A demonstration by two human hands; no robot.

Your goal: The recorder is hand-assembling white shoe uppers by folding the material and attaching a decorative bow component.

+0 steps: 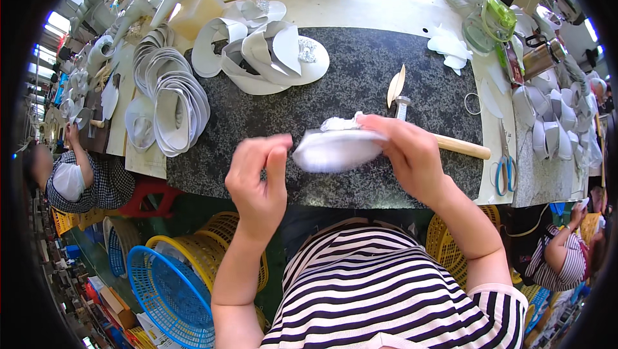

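Note:
My right hand [412, 156] is closed on a white shoe upper [340, 151], blurred by motion, with a crumpled whitish bit [341, 122] along its far edge. My left hand [257, 172] is just left of the upper, thumb and forefinger drawn together in a pinch; whether anything is between them is too small to tell. Behind my right hand lies a hammer [462, 147], its metal head [403, 106] pointing away and its wooden handle partly covered by that hand. A pointed, leaf-shaped tan tool [396, 86] rests beside the head.
White uppers with glittery patches [277, 56] stand on the dark speckled board [367, 53]. Nested white pieces [170, 95] are stacked at left. Blue-handled scissors [506, 172] and white scraps [449, 46] are at right. Plastic baskets [170, 294] stand below; other people work at both sides.

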